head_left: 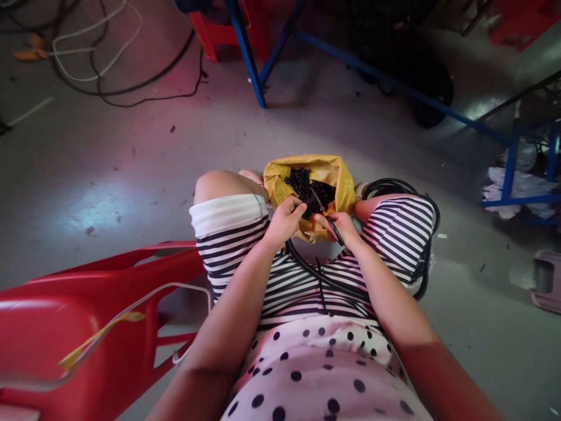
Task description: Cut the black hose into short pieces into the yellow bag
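Observation:
A yellow plastic bag (339,175) full of several short black tube pieces (309,184) rests between my knees. My left hand (284,221) is closed in a pinch on a small black piece at the bag's mouth. My right hand (342,227) is closed around the end of a black corrugated hose (324,279). That hose runs down across my striped lap. A thin dark tool or blade sticks up from my right hand toward the bag; I cannot make out what it is.
A coil of the black hose (427,245) loops around my right thigh. A red plastic chair (79,327) stands at my left. Blue metal frame legs (249,58) and cables (100,70) lie on the grey floor ahead. A small pink stool (546,280) sits at right.

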Available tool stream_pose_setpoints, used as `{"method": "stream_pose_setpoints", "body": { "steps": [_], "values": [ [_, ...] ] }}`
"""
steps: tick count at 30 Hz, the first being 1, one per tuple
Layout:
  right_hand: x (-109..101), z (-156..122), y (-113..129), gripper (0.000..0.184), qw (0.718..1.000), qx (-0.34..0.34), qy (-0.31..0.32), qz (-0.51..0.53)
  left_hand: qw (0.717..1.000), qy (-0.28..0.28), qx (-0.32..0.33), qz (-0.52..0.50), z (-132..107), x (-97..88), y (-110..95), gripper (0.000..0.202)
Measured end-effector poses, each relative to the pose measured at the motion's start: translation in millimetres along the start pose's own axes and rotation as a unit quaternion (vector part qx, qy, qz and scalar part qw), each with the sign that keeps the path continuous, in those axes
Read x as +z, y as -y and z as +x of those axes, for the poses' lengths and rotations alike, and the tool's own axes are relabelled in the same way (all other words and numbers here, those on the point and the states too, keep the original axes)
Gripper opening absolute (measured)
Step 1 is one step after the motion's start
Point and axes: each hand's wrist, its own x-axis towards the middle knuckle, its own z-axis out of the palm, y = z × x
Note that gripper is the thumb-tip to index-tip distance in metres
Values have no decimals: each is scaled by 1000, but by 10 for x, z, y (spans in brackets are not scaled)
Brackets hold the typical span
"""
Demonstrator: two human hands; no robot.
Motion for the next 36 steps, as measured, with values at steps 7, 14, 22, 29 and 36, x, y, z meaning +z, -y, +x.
{"method": "stream_pose_setpoints", "body": {
  "steps": [7, 14, 22, 29, 36],
  "values": [
    [24, 1, -14, 51, 998, -47, 45, -11, 998, -8, -20, -63, -36, 10, -77, 15],
    [80, 1, -64, 49, 995, -73, 66, 3, 999, 9, -1, -47, -44, 22, -77, 14],
    [72, -42, 21, 52, 991, -77, 88, 60, 999, 15, 5, -41, -38, 26, -60, 13],
    [67, -54, 30, 52, 991, -79, 87, 61, 999, 19, 0, -36, -42, 29, -77, 10],
    [68, -49, 18, 53, 991, -74, 86, 66, 999, 24, 5, -48, -33, 24, -66, 10]
  ]
}}
